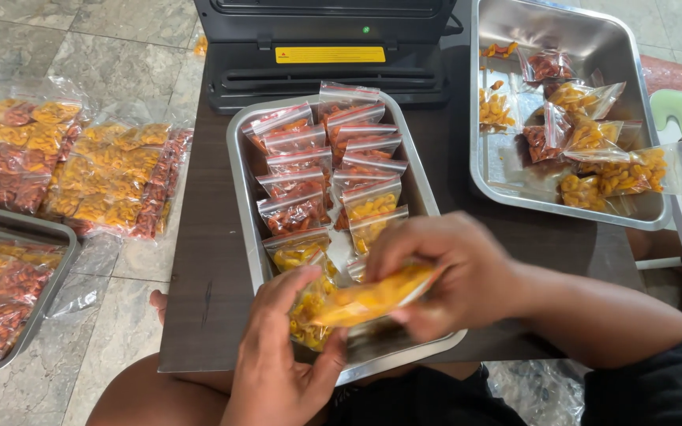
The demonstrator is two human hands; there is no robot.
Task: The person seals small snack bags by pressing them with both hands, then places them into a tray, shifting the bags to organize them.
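1. Both hands hold one small clear bag of yellow snack pieces (pixel 372 298) low over the near end of the middle steel tray (pixel 240 170). Bag is blurred, so how its mouth is closed can't be read.
2. Left hand (pixel 278 355): fingers closed on the bag's lower left end, thumb on top.
3. Right hand (pixel 455 272): fingers curled and pinching the bag's upper right end from above.
4. A second yellow-filled bag (pixel 308 315) sits just under the held one, touching the left hand's fingers.
5. Done so far, judging by layout: the middle tray carries two neat rows of small filled bags (pixel 321 170) standing edge-on, red-orange ones toward the far end, yellow ones nearer. Tray looks nearly full; only the near end has room.
6. Left to do, by the look of it: the right steel tray (pixel 487 170) holds loose, unsorted filled bags (pixel 593 142) lying flat, red and yellow mixed.
7. A black sealing machine (pixel 325 47) sits at the far edge of the dark desk (pixel 207 292), touching neither hand.
8. On the floor at left: a heap of bigger filled packets (pixel 80 170) and another steel tray (pixel 57 260) of packets, probably finished stock.
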